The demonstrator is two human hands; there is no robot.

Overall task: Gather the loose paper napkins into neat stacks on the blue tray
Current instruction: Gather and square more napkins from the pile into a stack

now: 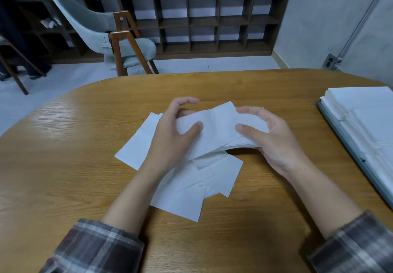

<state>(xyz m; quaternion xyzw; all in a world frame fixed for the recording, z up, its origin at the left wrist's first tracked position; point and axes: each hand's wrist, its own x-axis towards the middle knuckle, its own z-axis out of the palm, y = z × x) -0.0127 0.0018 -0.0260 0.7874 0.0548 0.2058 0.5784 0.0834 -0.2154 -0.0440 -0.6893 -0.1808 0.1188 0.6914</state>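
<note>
Over the middle of the table (85, 145) we hold a bundle (214, 130) of napkins between both hands, lifted a little above the wood. Our left hand (170, 136) pinches the bundle's left end, thumb on top and fingers curled behind; our right hand (274, 141) grips its right end the same way, thumb on top and fingers under. Beneath the bundle the loose napkins (187, 187) lie fanned and overlapping on the table, some reaching toward its near edge, others hidden under our left wrist. At the right edge of the table sits the tray (348, 145), well apart from our hands, with neat stacks (361, 107) already filling what we can see of it. The bundle is not square: its lower sheets splay out below the top one, and the middle sags. If we carry it as it is, thin sheets could slide out of the bottom, because only the ends are clamped. Squeezing harder to stop that would likely crease the soft paper. Our left forearm could also drag the fanned sheets toward the near edge. Setting a ragged bundle down might nudge a finished stack askew.
</note>
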